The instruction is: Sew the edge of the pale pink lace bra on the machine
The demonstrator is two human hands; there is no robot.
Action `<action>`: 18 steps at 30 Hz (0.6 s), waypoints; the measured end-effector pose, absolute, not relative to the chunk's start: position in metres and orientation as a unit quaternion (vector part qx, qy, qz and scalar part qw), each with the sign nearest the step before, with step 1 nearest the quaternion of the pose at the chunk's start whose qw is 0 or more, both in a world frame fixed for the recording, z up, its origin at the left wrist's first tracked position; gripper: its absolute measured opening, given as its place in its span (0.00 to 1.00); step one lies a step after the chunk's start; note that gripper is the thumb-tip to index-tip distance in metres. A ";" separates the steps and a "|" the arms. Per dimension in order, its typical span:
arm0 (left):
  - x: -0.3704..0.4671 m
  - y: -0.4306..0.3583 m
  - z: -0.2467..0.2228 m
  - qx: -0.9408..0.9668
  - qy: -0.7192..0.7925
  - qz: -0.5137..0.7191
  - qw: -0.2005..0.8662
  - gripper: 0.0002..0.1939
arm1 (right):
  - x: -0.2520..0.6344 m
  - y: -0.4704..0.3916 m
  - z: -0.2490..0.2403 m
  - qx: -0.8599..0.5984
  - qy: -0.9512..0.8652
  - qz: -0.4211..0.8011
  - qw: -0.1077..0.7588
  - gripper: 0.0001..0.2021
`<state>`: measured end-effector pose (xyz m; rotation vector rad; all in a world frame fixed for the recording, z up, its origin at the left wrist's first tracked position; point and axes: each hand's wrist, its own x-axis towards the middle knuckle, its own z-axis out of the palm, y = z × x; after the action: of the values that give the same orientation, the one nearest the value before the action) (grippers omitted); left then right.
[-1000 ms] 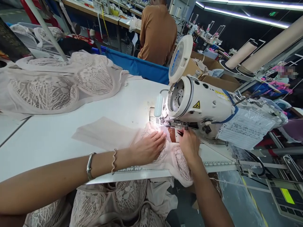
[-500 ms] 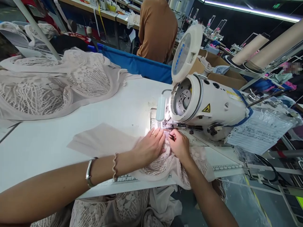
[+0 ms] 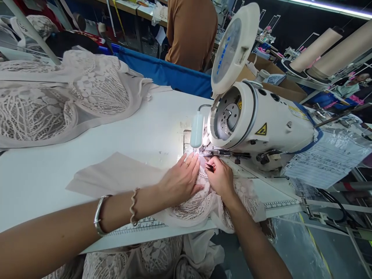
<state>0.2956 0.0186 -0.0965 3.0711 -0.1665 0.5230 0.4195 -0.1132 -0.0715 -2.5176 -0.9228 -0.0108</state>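
"What's at the far left?"
"Lace bras (image 3: 99,91), heaped and cut off by the frame."
"Next?"
"The left hand (image 3: 181,180), flat, fingers nearly together, pressing a pale lace garment (image 3: 188,211) on the table (image 3: 162,116) and hiding part of it."
"Is the needle visible?"
"Not clearly; the lamp (image 3: 197,131) and its glare obscure that spot."
"And the right hand (image 3: 219,176)?"
"Curled over the garment, pinching a small dark tool (image 3: 209,167). I can't tell its kind, or whether cloth is gripped too."
"Farther right?"
"The sewing machine (image 3: 273,116), then a sheet (image 3: 325,157), its writing illegible."
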 end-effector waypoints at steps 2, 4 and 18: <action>0.295 0.019 -0.098 0.984 -0.059 0.168 0.016 0.37 | 0.419 -0.114 -0.072 -0.913 -0.340 -0.007 0.223 0.06; 0.295 0.017 -0.097 0.983 -0.069 0.167 0.028 0.35 | 0.419 -0.115 -0.073 -0.907 -0.353 -0.016 0.227 0.05; 0.310 0.118 -0.071 0.943 0.101 0.263 0.178 0.16 | 0.419 -0.119 -0.080 -0.899 -0.400 -0.011 0.177 0.05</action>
<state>0.3098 0.1179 -0.0713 2.6674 0.2847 0.7448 0.4195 -0.1189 -0.0801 -2.5452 -1.1335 -0.0312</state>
